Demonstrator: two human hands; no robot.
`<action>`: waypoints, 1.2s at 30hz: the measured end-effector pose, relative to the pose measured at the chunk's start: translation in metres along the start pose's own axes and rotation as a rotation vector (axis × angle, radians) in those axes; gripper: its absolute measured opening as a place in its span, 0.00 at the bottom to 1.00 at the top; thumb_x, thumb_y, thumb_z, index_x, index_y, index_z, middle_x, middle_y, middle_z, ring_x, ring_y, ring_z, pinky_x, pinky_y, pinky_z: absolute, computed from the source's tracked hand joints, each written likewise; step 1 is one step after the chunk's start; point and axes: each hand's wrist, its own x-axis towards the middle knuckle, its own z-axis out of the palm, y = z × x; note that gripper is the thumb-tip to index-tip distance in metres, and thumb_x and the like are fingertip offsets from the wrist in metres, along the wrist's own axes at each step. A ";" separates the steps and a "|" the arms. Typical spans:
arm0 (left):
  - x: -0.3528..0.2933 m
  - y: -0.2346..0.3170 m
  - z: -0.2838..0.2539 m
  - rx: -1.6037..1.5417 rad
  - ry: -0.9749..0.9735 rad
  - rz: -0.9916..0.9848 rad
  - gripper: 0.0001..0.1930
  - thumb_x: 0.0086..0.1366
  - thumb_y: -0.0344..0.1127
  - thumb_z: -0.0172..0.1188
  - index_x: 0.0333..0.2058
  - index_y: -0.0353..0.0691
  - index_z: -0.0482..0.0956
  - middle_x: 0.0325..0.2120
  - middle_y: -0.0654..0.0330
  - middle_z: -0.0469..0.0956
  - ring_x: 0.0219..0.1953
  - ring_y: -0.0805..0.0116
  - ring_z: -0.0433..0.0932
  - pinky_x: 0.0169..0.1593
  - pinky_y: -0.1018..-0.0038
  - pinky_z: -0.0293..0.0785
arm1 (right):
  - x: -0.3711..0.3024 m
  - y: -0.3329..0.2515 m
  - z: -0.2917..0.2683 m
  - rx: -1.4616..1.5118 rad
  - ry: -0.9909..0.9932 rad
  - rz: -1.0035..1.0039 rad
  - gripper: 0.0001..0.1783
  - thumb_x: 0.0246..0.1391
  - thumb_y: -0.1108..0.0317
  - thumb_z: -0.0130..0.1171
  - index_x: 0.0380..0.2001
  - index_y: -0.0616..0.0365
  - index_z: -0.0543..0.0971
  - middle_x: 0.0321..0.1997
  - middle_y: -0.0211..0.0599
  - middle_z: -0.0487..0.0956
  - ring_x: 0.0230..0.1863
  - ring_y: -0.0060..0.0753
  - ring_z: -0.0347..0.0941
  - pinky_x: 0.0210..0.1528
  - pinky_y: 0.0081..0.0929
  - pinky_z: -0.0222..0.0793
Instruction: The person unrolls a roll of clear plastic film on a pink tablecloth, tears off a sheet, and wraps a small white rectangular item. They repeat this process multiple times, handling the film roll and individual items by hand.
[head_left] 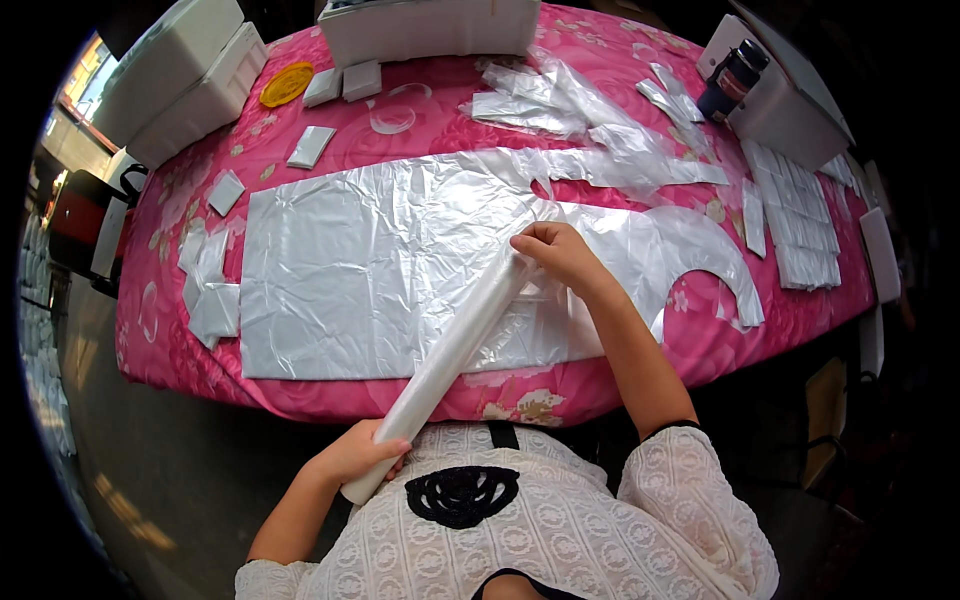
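A long, narrow folded strip of clear plastic film runs from the table's middle down to my chest. My left hand is shut on its lower end, below the table's front edge. At the upper end my right hand pinches the strip, above a large flat sheet of clear plastic spread over the pink floral tablecloth. The sheet's right part has a curved cut-out.
Small folded white plastic packs lie at the left. Loose plastic pieces lie at the back, and a row of folded packs is on the right. White foam boxes, a yellow lid and a dark bottle stand along the far edge.
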 end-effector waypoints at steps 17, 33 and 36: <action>-0.006 -0.005 -0.012 0.059 0.022 -0.102 0.14 0.55 0.36 0.60 0.37 0.35 0.70 0.24 0.60 0.73 0.24 0.74 0.72 0.30 0.76 0.72 | 0.026 0.035 -0.038 0.125 0.332 -0.146 0.14 0.53 0.62 0.56 0.23 0.63 0.77 0.18 0.25 0.72 0.20 0.15 0.63 0.24 0.17 0.59; -0.029 0.066 -0.029 1.126 0.484 0.556 0.16 0.41 0.29 0.64 0.33 0.38 0.75 0.29 0.58 0.77 0.33 0.61 0.75 0.39 0.68 0.69 | 0.026 0.049 -0.088 -0.078 0.585 -0.264 0.15 0.55 0.60 0.55 0.22 0.61 0.75 0.17 0.22 0.69 0.18 0.13 0.59 0.21 0.16 0.54; -0.008 0.095 -0.016 1.407 0.606 0.817 0.16 0.38 0.27 0.62 0.30 0.40 0.74 0.28 0.60 0.76 0.32 0.58 0.74 0.39 0.66 0.68 | 0.029 0.028 -0.054 -0.022 0.414 -0.303 0.15 0.55 0.60 0.55 0.22 0.61 0.75 0.17 0.23 0.70 0.19 0.13 0.60 0.22 0.16 0.56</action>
